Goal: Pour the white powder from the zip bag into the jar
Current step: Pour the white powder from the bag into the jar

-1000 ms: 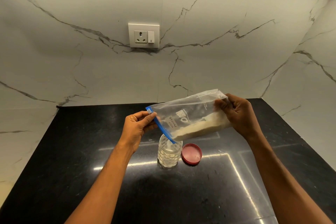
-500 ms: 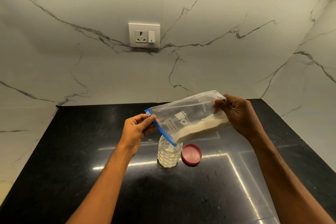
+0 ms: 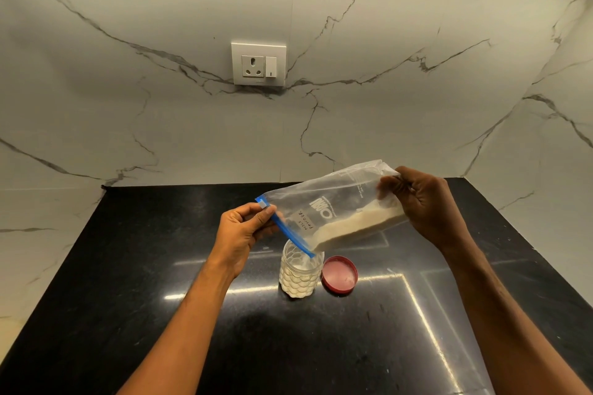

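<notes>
We're mid-pour: zip bag (image 3: pixel 333 202) tilted mouth-down over the jar (image 3: pixel 301 272), which stands at centre of the black counter (image 3: pixel 128 266) and is already partly filled. Left hand (image 3: pixel 242 236) pinches the blue zip edge at the bag's 9 o'clock end; right hand (image 3: pixel 423 205) grips the raised bottom at 3 o'clock. White powder (image 3: pixel 356 228) has slid toward the mouth. Red lid (image 3: pixel 339 274) lies at the jar's 3 o'clock. Next, we'd judge: lift the right end higher, keep the mouth over the opening.
</notes>
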`<state>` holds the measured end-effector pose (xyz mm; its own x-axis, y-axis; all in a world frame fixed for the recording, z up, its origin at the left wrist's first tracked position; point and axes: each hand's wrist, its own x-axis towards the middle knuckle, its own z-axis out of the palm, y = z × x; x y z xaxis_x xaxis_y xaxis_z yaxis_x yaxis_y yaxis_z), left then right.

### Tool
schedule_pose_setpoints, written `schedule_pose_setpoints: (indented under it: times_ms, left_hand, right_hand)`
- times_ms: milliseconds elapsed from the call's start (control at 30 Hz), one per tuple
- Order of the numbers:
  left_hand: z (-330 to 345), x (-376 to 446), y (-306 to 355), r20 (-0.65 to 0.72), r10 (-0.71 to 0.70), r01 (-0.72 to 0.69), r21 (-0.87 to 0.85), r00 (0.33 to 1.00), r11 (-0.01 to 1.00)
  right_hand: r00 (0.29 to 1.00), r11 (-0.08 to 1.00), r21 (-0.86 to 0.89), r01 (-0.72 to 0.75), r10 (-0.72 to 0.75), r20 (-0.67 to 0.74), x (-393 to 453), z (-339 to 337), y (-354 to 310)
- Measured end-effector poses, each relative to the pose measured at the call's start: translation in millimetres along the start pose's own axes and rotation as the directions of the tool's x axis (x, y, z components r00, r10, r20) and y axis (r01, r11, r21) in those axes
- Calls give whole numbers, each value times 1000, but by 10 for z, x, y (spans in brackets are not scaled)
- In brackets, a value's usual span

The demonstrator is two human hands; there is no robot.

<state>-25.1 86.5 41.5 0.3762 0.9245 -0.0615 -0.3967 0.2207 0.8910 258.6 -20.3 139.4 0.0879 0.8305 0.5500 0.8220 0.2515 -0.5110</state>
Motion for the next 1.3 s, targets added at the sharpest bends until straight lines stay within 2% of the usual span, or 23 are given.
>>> schedule_pose_setpoints:
  times_ms: [233, 800, 1300]
  left_hand:
    - [25, 7, 9, 5, 7, -7, -10, 1000, 1000]
    - [14, 36, 24, -2, 10, -10, -11, 1000, 1000]
    - [15, 36, 2, -16, 10, -11, -11, 1000, 1000]
  right_hand:
    - [999, 1000, -10, 0, -1, -49, 13, 12, -24]
    - [999, 999, 37, -17, 19, -46, 16, 36, -11]
    - [997, 1000, -4, 10, -11, -77, 72, 29, -97]
